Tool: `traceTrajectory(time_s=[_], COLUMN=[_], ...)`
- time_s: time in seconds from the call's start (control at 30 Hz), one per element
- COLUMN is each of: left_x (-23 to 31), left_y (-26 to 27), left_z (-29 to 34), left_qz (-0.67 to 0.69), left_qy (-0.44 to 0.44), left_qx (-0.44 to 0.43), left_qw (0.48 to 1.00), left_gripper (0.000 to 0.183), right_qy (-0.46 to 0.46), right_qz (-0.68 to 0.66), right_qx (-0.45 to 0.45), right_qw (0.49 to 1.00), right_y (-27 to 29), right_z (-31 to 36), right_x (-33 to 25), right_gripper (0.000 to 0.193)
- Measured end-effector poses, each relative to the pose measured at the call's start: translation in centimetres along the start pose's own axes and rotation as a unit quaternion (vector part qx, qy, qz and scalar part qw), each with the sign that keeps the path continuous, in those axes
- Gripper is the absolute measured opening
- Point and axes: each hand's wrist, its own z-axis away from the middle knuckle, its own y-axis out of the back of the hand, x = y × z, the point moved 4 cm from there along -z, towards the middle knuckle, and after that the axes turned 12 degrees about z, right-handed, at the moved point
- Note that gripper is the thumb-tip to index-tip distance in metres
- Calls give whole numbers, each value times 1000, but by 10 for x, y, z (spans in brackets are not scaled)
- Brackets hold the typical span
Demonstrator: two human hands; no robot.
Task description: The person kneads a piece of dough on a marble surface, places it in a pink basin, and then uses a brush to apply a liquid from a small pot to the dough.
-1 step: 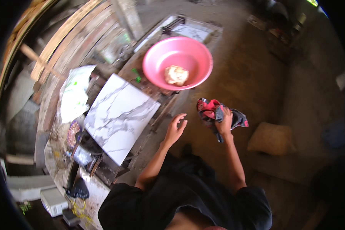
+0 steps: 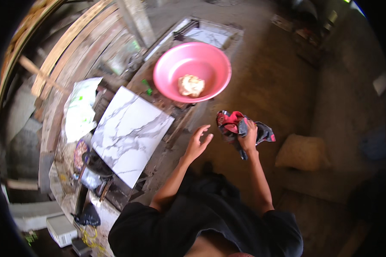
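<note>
My right hand point(image 2: 248, 138) is closed on a crumpled cloth point(image 2: 232, 125), patterned in red, dark and grey, held in the air over the floor. To its left my left hand point(image 2: 196, 145) is empty, its fingers apart and slightly curled. Beyond both hands a wide pink basin point(image 2: 169, 64) stands on the worktop. Inside it lies a pale, lumpy mass point(image 2: 191, 85) like dough, which I cannot make out exactly. A white marble-patterned tile point(image 2: 131, 135) lies on the worktop to the left of my left hand.
Left of the tile are a white and green plastic sack point(image 2: 80, 111), a black rounded object point(image 2: 96, 165) and a black plastic bag point(image 2: 88, 215). A pale box point(image 2: 61, 230) sits at lower left. On the right a stuffed tan sack point(image 2: 302, 152) rests on the floor.
The basin, tile and surroundings appear shifted slightly left in the picture. The cloth stays in my right hand, and my left hand remains empty.
</note>
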Motion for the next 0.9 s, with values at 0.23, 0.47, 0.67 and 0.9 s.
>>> traceTrajectory(time_s=[0.23,0.47,0.67,0.9], left_x=[19,12,-12,-1], left_y=[-76,-116,-133,-132], left_z=[-46,-75,-134,-213], left_qz=[-34,84,21,-14], left_qy=[-86,-24,-54,-44], left_qx=[-261,-248,-208,-159], left_qw=[961,965,976,986], left_gripper=[105,107,80,65], right_qy=[-128,-137,-94,-89], right_qz=[-142,-223,-174,-277], right_qx=[164,113,49,31], right_qw=[968,959,979,956], right_y=[30,33,27,51], right_z=[-12,-36,-83,-158], right_x=[-4,19,52,71], right_gripper=[43,69,84,105])
